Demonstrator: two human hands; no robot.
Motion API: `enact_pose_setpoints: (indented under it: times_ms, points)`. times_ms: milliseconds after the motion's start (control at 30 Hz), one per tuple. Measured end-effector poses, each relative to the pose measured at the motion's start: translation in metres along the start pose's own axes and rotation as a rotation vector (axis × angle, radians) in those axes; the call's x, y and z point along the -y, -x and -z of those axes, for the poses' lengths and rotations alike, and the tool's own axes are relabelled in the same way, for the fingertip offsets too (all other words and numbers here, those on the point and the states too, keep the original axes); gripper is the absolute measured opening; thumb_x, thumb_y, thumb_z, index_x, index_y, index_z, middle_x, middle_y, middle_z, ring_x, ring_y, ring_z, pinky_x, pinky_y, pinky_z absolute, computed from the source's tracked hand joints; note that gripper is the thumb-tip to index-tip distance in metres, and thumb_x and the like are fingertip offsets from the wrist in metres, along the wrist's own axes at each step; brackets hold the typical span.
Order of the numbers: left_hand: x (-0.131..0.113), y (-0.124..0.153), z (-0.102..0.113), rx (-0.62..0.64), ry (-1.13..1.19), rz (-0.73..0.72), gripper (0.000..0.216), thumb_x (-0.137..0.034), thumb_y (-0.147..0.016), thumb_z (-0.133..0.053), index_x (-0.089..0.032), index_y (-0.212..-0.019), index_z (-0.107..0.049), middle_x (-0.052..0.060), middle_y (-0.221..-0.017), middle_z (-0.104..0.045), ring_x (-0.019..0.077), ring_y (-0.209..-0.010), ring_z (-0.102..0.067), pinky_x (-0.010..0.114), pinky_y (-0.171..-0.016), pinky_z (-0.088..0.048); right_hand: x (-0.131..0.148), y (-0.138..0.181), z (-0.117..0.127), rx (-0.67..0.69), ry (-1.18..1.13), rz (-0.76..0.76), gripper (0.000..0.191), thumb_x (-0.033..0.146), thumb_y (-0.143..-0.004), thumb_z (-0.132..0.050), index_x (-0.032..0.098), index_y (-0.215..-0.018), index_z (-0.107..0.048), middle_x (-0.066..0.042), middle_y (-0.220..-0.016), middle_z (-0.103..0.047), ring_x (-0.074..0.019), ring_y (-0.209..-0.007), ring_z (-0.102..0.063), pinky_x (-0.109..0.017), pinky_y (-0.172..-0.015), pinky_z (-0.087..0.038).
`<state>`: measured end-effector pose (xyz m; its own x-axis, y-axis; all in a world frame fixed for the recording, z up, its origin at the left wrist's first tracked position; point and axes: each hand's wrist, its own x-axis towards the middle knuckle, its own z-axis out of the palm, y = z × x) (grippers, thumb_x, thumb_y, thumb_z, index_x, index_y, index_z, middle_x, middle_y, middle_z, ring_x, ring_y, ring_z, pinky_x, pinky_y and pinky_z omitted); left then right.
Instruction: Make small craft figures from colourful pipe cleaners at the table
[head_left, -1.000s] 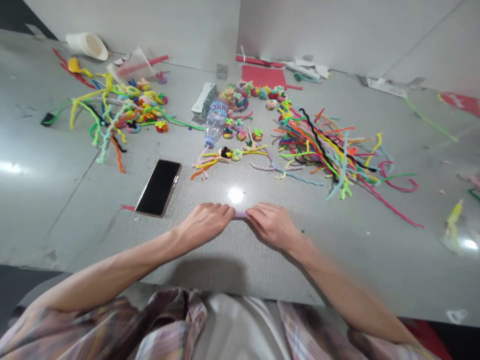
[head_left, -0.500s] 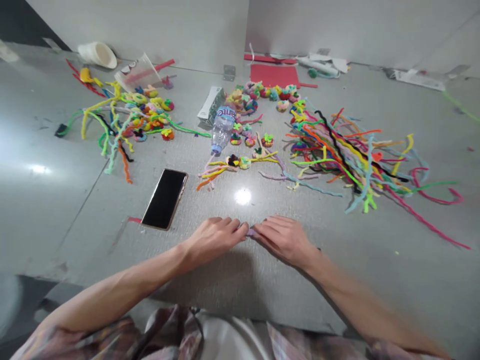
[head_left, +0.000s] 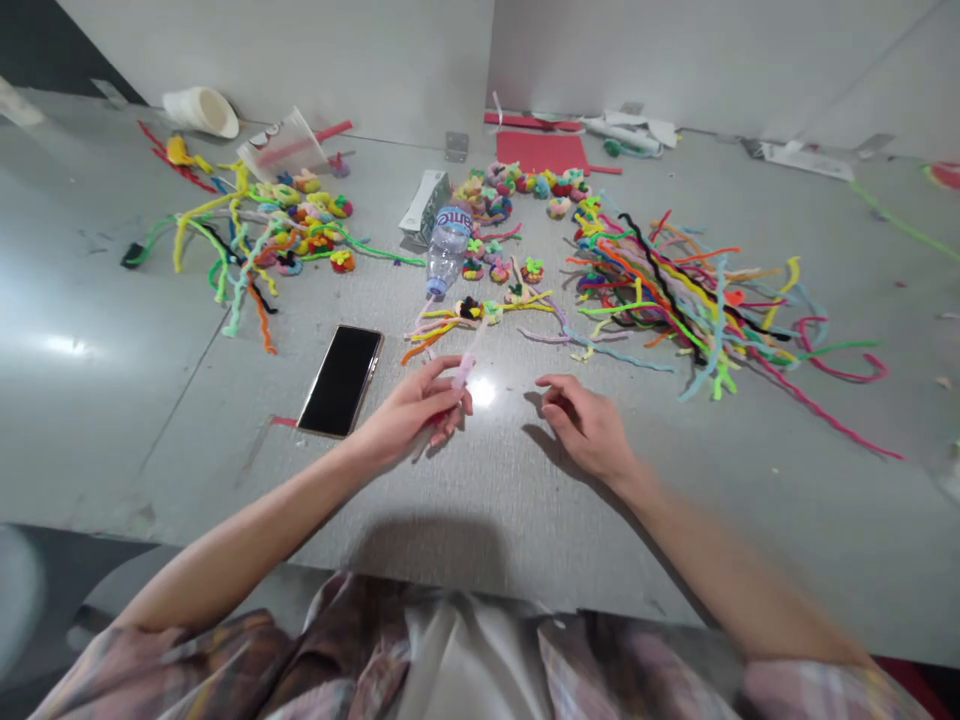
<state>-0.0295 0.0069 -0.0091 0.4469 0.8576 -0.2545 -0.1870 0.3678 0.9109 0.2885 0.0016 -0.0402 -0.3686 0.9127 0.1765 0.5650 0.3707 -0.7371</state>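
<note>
My left hand is closed around a thin translucent stick with a lilac wrap on it. The stick slants upward out of the fingers, and its lower end shows below the hand. Across a gap to the right, my right hand hovers low over the table with fingers loosely curled, thumb and index apart, nothing visible in it. Beyond the left hand lie short pipe cleaners in yellow, orange and pink, and small fuzzy flower shapes.
A phone lies left of my left hand. Behind are an upturned plastic bottle, a small box and a clear cup. A large pile of pipe cleaners spreads on the right, and more pieces lie left.
My hands were together near the table edge with a lilac piece between them. They have parted and moved forward; the left now holds the stick with the lilac wrap, and the right has let go.
</note>
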Motion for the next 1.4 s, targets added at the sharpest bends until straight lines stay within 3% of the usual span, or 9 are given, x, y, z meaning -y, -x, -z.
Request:
enact_pose_setpoints:
  times_ms: [133,233,333,500,633,867,1000,1167,1400]
  points:
    - [-0.016,0.000,0.005,-0.135,0.318,0.042,0.037,-0.029,-0.104,-0.074,-0.017,-0.138,-0.068,0.004,-0.096,-0.070,0.0069,-0.060,-0.054,0.017,-0.043,-0.034,-0.001,-0.001,-0.001,-0.028,0.052,0.017,0.030,0.051,-0.118,-0.059,0.027,-0.134,-0.068,-0.004,-0.097,-0.079,-0.0216,-0.075,-0.070,-0.038,-0.074,-0.054]
    - [-0.026,-0.004,0.017,-0.262,0.444,-0.033,0.034,-0.039,-0.112,-0.060,-0.015,-0.133,-0.072,0.006,-0.094,-0.071,0.0087,-0.062,-0.057,0.018,-0.044,-0.036,0.003,-0.021,-0.001,0.008,0.227,0.150,0.023,0.042,-0.119,-0.058,0.025,-0.125,-0.072,-0.009,-0.109,-0.079,-0.0254,-0.093,-0.073,-0.039,-0.081,-0.054]
    - [-0.029,-0.008,0.027,-0.330,0.489,-0.157,0.045,-0.054,-0.116,-0.049,-0.017,-0.134,-0.069,0.010,-0.103,-0.077,0.0148,-0.075,-0.071,0.022,-0.053,-0.048,0.015,-0.070,-0.008,0.144,0.474,0.364,0.023,0.028,-0.119,-0.054,0.022,-0.115,-0.076,-0.013,-0.116,-0.077,-0.0305,-0.113,-0.069,-0.041,-0.088,-0.052]
    - [-0.018,-0.016,0.033,-0.419,0.501,-0.208,0.047,-0.059,-0.119,-0.039,-0.019,-0.132,-0.062,0.012,-0.104,-0.079,0.0182,-0.079,-0.076,0.025,-0.058,-0.052,0.036,-0.166,-0.047,0.138,0.651,0.534,0.027,0.024,-0.118,-0.054,0.019,-0.122,-0.081,-0.017,-0.132,-0.075,-0.0347,-0.125,-0.058,-0.048,-0.099,-0.047]
    - [-0.013,-0.020,0.037,-0.506,0.469,-0.256,0.046,-0.062,-0.118,-0.040,-0.022,-0.132,-0.058,0.010,-0.102,-0.079,0.0182,-0.076,-0.076,0.026,-0.057,-0.051,0.036,-0.194,-0.070,0.159,0.701,0.578,0.028,0.021,-0.117,-0.053,0.018,-0.115,-0.081,-0.018,-0.129,-0.076,-0.0366,-0.125,-0.055,-0.052,-0.105,-0.042]
    - [-0.014,-0.018,0.037,-0.531,0.455,-0.299,0.043,-0.061,-0.118,-0.041,-0.023,-0.129,-0.058,0.009,-0.103,-0.079,0.0177,-0.077,-0.077,0.026,-0.057,-0.052,0.027,-0.172,-0.051,0.117,0.500,0.445,0.014,0.023,-0.107,-0.056,0.020,-0.104,-0.069,-0.017,-0.112,-0.078,-0.0351,-0.114,-0.061,-0.051,-0.103,-0.044]
    - [-0.013,-0.017,0.033,-0.503,0.441,-0.280,0.042,-0.062,-0.116,-0.046,-0.023,-0.127,-0.059,0.008,-0.105,-0.079,0.0169,-0.078,-0.076,0.025,-0.058,-0.053,0.027,-0.147,-0.031,0.062,0.055,0.219,0.006,0.027,-0.099,-0.057,0.024,-0.097,-0.062,-0.009,-0.101,-0.078,-0.0268,-0.094,-0.068,-0.045,-0.089,-0.051]
    - [-0.007,-0.018,0.030,-0.424,0.413,-0.256,0.038,-0.056,-0.113,-0.057,-0.021,-0.125,-0.061,0.008,-0.103,-0.077,0.0159,-0.078,-0.075,0.022,-0.056,-0.051,0.021,-0.106,-0.013,-0.031,-0.440,-0.046,0.005,0.025,-0.092,-0.056,0.027,-0.088,-0.056,-0.010,-0.106,-0.084,-0.0261,-0.101,-0.076,-0.045,-0.091,-0.060]
    - [-0.001,-0.015,0.017,-0.252,0.250,-0.186,0.030,-0.036,-0.101,-0.076,-0.020,-0.125,-0.065,0.005,-0.095,-0.074,0.0090,-0.064,-0.061,0.017,-0.046,-0.032,0.001,-0.069,0.010,-0.045,-0.503,-0.138,0.009,0.038,-0.101,-0.053,0.029,-0.098,-0.054,-0.012,-0.098,-0.085,-0.0300,-0.092,-0.081,-0.055,-0.093,-0.067]
